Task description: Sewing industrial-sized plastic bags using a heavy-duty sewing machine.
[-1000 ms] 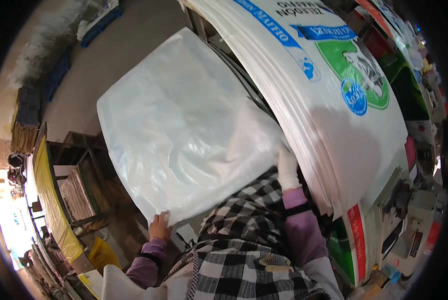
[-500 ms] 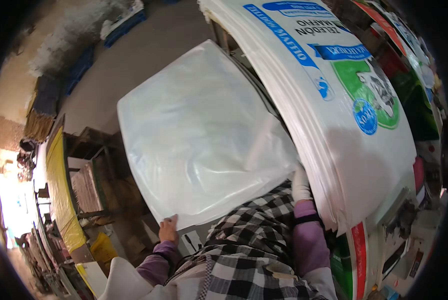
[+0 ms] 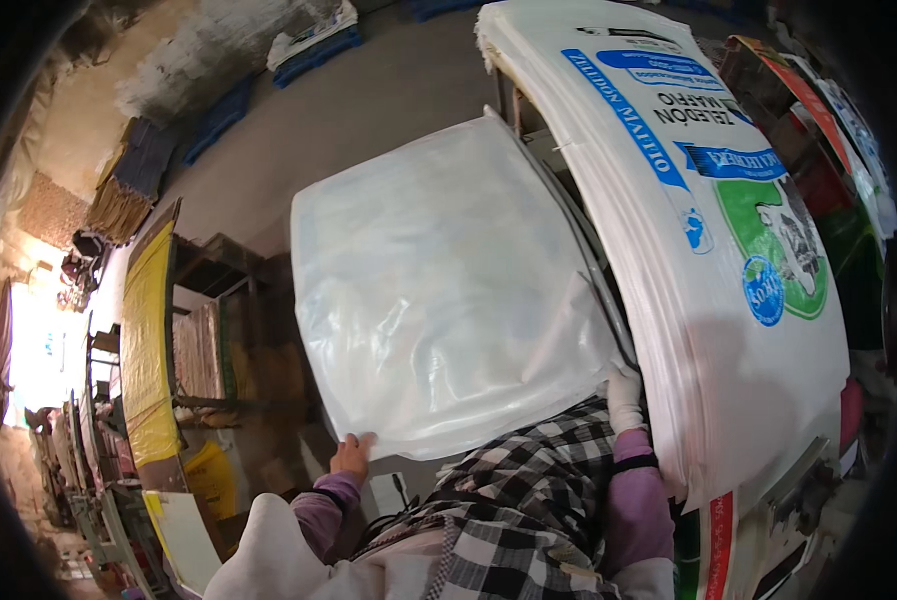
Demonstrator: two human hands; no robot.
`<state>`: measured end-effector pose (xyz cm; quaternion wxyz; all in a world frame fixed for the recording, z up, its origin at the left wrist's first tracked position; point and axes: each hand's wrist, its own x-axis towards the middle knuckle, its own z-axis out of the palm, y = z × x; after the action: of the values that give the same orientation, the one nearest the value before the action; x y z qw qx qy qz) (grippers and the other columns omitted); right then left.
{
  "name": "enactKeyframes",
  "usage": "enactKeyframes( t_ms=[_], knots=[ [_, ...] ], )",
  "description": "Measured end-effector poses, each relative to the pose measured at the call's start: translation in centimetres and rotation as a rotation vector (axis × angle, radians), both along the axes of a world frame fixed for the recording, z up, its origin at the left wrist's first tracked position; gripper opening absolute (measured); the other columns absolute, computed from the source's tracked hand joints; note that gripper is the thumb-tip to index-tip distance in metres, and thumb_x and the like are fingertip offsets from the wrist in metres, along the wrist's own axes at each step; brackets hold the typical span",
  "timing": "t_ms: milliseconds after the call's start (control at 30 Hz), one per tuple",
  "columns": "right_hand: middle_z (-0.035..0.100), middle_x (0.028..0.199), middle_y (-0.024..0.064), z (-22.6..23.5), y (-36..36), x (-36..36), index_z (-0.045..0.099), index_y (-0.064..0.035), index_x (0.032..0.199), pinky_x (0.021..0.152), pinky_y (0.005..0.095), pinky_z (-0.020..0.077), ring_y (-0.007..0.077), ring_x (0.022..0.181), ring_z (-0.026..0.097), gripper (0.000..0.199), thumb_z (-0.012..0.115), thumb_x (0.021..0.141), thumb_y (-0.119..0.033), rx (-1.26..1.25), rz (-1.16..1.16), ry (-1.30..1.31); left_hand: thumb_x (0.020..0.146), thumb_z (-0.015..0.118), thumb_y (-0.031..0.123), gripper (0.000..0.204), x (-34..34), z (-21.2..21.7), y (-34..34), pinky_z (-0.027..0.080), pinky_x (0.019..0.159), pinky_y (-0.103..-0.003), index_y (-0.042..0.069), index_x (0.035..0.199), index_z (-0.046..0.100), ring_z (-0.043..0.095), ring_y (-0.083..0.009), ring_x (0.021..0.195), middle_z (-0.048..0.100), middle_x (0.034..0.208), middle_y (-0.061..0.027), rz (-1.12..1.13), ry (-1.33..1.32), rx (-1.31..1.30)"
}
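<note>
A wide, translucent white plastic bag (image 3: 439, 290) lies flat in front of me, its surface glossy and creased toward the near edge. At its near left corner, the bare fingers of my left hand (image 3: 352, 458) close on the edge. My right hand (image 3: 625, 398), in a white glove, grips the near right corner beside a tall stack. That stack holds printed white sacks (image 3: 659, 270) with blue and green patterns, and its layered edge runs along the bag's right side. The tips of my right fingers are partly hidden by the plastic.
To the left stands a dark frame with a yellow cover (image 3: 149, 345). Folded sacks (image 3: 124, 190) are piled farther off by the wall. Blue pallets (image 3: 319, 55) lie on the grey floor (image 3: 369, 110). A dark rail (image 3: 604, 290) runs between bag and stack.
The whole view has shifted, so the bag, stack and hands appear farther right and lower. Both hands stay at the bag's near corners; my gloved hand shows more fully.
</note>
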<state>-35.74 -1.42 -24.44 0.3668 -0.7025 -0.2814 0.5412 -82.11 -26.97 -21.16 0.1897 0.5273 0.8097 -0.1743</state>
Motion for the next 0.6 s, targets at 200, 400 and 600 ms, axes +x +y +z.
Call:
enactKeyframes(
  t_ms=[200, 400, 600],
  knots=[
    [0.059, 0.064, 0.0095, 0.6, 0.6, -1.7, 0.064, 0.0023, 0.102, 0.047, 0.0278, 0.0467, 0.0180, 0.048, 0.056, 0.035, 0.059, 0.087, -0.029, -0.005, -0.033, -0.081, 0.079, 0.054, 0.001, 0.055, -0.4, 1.0, 3.1, 0.052, 0.078, -0.043, 0.022, 0.130, 0.049, 0.058, -0.0322, 0.101, 0.051, 0.112, -0.0123, 0.008, 0.046, 0.198],
    [0.065, 0.071, 0.0197, -5.5, 0.4, 2.3, 0.065, 0.0066, 0.090, 0.058, 0.0375, 0.0495, 0.0267, 0.058, 0.062, 0.044, 0.061, 0.080, -0.036, 0.626, 0.125, -1.084, 0.073, 0.069, 0.019, 0.067, -1.2, 4.8, 2.6, 0.046, 0.094, -0.044, 0.022, 0.135, 0.045, 0.052, -0.0349, 0.113, 0.048, 0.127, -0.0149, -0.060, -0.251, -0.175],
    [0.059, 0.119, 0.0237, -3.3, -1.4, 2.7, 0.063, -0.0058, 0.114, 0.103, 0.0401, 0.0362, 0.0397, 0.115, 0.052, 0.039, 0.055, 0.086, -0.031, 0.365, 0.258, -1.100, 0.074, 0.058, 0.002, 0.050, 6.7, 5.4, 19.3, 0.040, 0.098, -0.045, 0.010, 0.123, 0.056, 0.046, -0.0390, 0.115, 0.051, 0.126, -0.0160, -0.592, -0.422, 0.536]
  ],
)
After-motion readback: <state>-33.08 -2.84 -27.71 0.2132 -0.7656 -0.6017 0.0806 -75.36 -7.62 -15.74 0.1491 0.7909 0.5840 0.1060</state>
